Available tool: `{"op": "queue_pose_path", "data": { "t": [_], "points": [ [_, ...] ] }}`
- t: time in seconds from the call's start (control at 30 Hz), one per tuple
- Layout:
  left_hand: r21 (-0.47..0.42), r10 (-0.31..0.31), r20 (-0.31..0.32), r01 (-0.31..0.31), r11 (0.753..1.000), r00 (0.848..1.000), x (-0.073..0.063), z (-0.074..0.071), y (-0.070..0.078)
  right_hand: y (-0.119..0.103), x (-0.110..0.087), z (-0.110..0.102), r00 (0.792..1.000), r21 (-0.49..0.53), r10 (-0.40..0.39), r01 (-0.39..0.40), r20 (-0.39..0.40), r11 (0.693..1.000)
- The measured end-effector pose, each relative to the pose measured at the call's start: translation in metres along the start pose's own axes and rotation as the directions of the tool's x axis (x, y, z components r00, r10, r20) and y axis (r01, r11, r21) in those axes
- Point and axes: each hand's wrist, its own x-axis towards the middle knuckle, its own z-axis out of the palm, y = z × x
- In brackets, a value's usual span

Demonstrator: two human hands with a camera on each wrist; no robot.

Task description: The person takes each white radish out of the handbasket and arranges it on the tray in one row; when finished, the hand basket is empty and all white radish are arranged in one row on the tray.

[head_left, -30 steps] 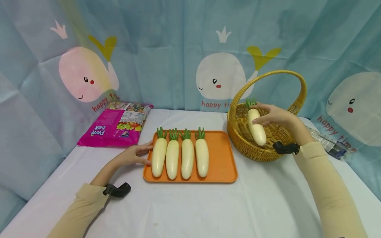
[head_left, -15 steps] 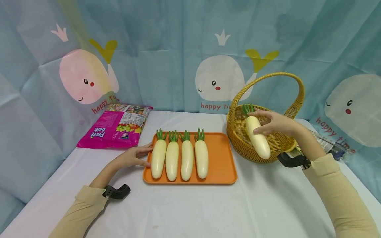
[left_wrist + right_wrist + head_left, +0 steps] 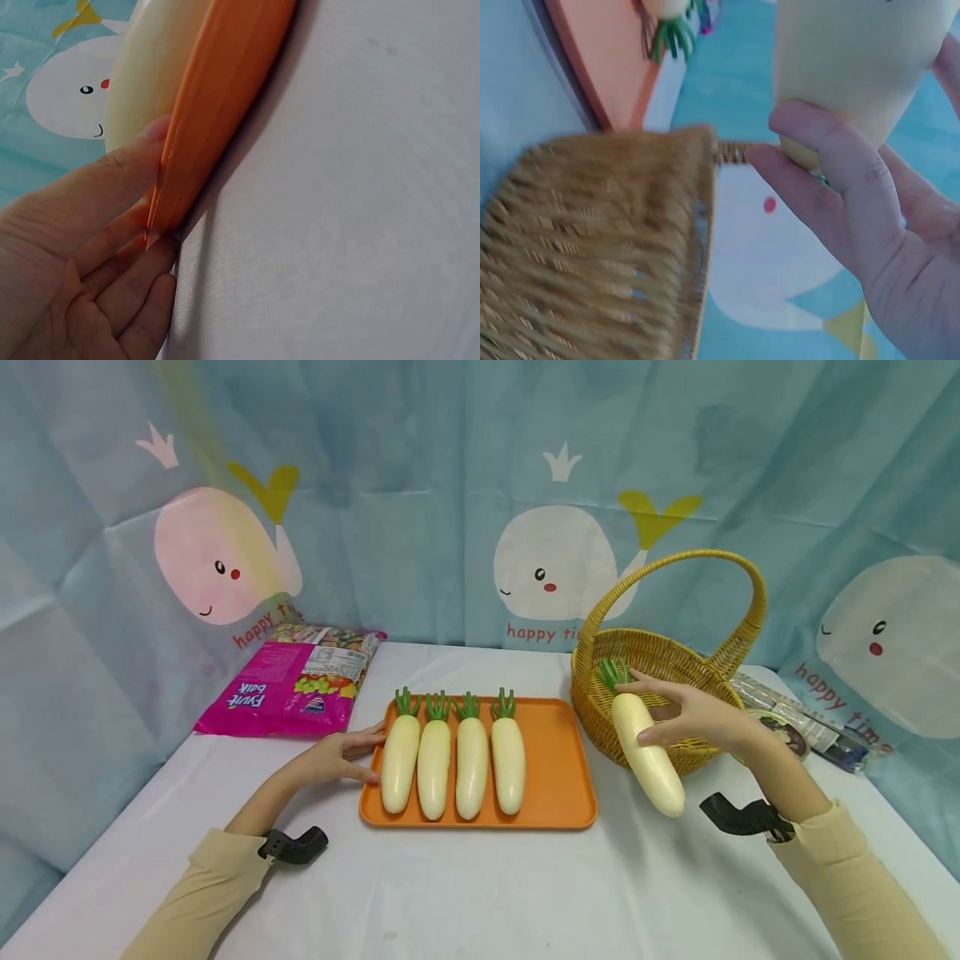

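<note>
In the head view my right hand [image 3: 701, 718] grips a white radish [image 3: 647, 756] with a green top, thumb on one side and fingers on the other. The radish hangs tilted at the front of a wicker basket [image 3: 588, 714], its lower end out past the rim. An orange tray [image 3: 558, 760] bears several like radishes [image 3: 471, 768] in a row, tops pointing away; its right part is bare. At the tray's left edge is my left hand [image 3: 330, 760]. The left wrist view shows its thumb on the tray rim [image 3: 214, 97] and its fingers curled against the outer side.
A pink fruit-candy bag [image 3: 281, 685] lies at the back left. Right of the basket are a round-lidded item [image 3: 783, 731] and a clear-and-dark package [image 3: 817, 727]. The basket's tall handle [image 3: 690, 556] arches up before a printed blue curtain [image 3: 420, 527].
My right hand has brought the radish from over the basket's inside toward me, past its front rim. My left hand stays at the tray edge. The head view has shifted slightly.
</note>
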Motion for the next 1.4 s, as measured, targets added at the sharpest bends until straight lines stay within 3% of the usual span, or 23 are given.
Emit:
{"op": "queue_pose_path", "data": {
  "t": [0.23, 0.43, 0.6, 0.83, 0.97, 1.17, 1.4],
  "points": [
    [-0.013, 0.000, 0.005, 0.000, 1.000, 1.000, 0.000, 0.000, -0.001, -0.002, -0.004, 0.018, 0.999, 0.029, -0.045, 0.045, 0.020, 0.999],
    [0.008, 0.008, 0.003, -0.009, 1.000, 1.000, 0.002, 0.000, -0.002, -0.004, 0.004, 0.030, 0.994, 0.063, -0.072, 0.067, 0.082, 0.996],
    [0.040, 0.024, 0.001, -0.024, 0.999, 1.000, 0.004, -0.002, -0.001, -0.003, 0.022, 0.043, 0.998, 0.079, -0.011, 0.007, 0.056, 0.997],
    [0.034, 0.020, -0.002, -0.020, 0.999, 1.000, 0.003, -0.002, -0.002, 0.004, 0.065, 0.062, 0.996, 0.026, 0.076, -0.075, -0.053, 0.997],
    [0.008, 0.010, 0.001, -0.010, 1.000, 1.000, 0.002, 0.001, -0.004, 0.011, 0.086, 0.067, 0.991, -0.064, 0.105, -0.111, -0.079, 0.992],
    [-0.006, 0.004, 0.001, -0.004, 1.000, 1.000, 0.000, 0.003, -0.004, 0.021, 0.099, 0.075, 0.988, -0.090, 0.139, -0.145, -0.067, 0.985],
    [0.016, -0.005, -0.013, 0.005, 1.000, 1.000, 0.001, 0.000, -0.004, 0.027, 0.105, 0.077, 0.993, -0.171, 0.099, -0.110, -0.070, 0.979]
  ]
}}
